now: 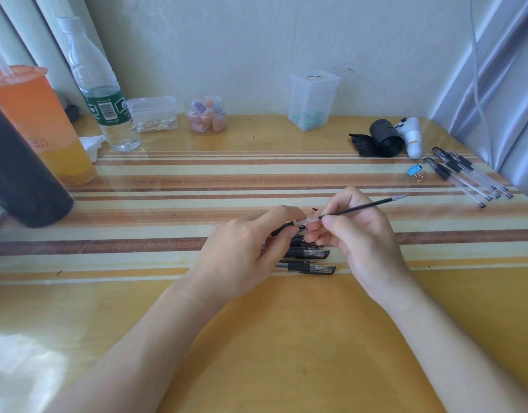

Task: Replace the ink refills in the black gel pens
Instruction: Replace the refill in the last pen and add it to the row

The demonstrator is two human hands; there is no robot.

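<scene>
Your right fingers pinch one black refill. Your left fingers curl round one pen barrel: clear, dark end poking out left. Refill slants up to right, grey tip outward, near end meeting barrel between your hands, above striped table. Three capped black gel pens lie under left hand and right hand, partly hidden. Far right: about five clear pens, overlapping, one blue binder clip just beside. Far left: one bottle, one orange drink cup.
</scene>
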